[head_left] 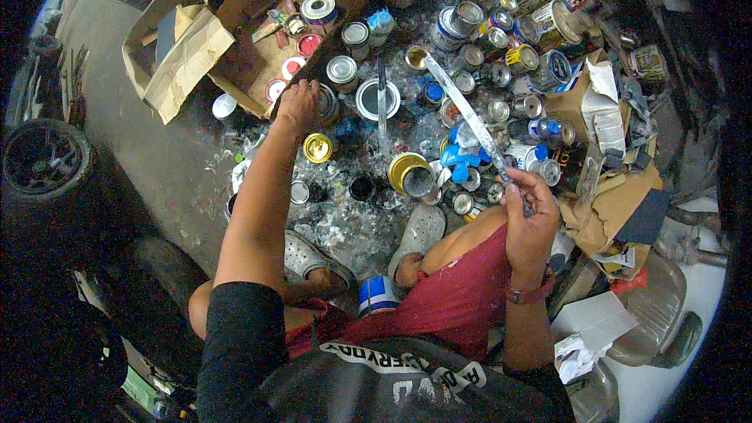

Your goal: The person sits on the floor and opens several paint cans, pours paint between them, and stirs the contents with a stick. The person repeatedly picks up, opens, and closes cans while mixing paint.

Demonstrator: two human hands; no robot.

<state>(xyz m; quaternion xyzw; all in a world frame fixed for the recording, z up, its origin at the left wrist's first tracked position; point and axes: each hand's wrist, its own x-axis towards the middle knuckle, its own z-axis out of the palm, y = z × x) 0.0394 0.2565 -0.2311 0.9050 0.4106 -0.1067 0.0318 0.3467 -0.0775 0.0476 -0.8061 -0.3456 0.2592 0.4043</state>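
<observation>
My right hand (530,215) is closed around the lower end of a long, flat stirring stick (466,110) smeared with whitish paint. The stick slants away to the upper left. Its far tip overlaps the rim of a small open can (416,57) with something brownish inside; whether it touches the can I cannot tell. My left hand (299,106) reaches far forward with its fingers curled down, at the cardboard box's near edge and right beside a metal can (326,100). Its fingertips are hidden, so what they grip does not show.
An open cardboard box (184,66) holds red-topped tins. Another flat stick (382,102) crosses a round white-rimmed lid (368,99). Several cans and jars crowd the right, beside blue crumpled gloves (460,158). Gold-coloured tins (407,172) stand near my shoes. A wheel (47,158) is far left.
</observation>
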